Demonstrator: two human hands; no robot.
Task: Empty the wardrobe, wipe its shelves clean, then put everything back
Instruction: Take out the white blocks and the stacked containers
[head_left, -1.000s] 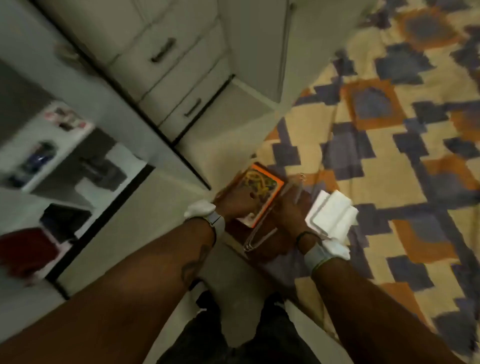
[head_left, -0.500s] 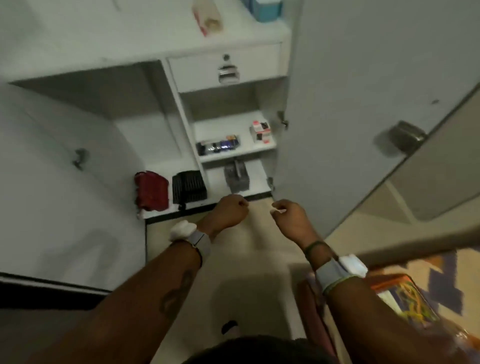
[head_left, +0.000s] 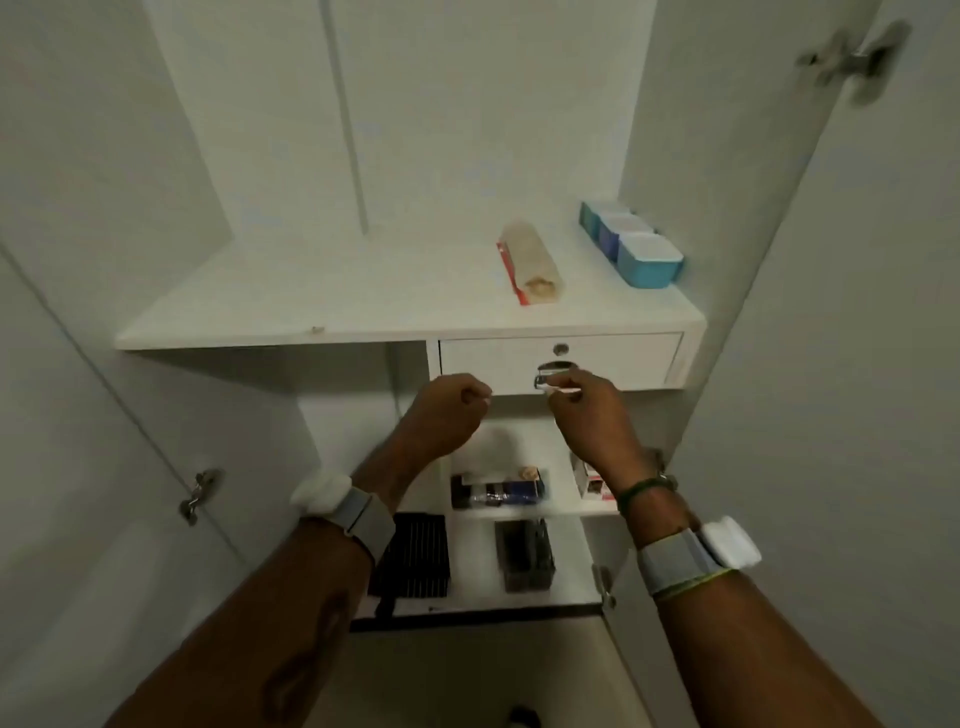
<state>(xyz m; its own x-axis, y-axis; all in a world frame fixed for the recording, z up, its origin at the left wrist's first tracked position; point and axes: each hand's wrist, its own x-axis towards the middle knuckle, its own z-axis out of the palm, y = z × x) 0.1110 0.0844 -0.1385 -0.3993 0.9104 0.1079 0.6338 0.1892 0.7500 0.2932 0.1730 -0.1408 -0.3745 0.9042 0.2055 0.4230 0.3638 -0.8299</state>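
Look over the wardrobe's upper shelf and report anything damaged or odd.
One thing stands out: a small brownish fleck sits on the front edge of the upper shelf, left of the drawer. It could be a chip or a crumb; I cannot tell which. The rolled packet and blue tubs look intact.

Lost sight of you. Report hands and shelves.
Right hand pinches small white item before drawer. Left hand curled, contents unclear. Top shelf holds wrapped roll, blue tubs.
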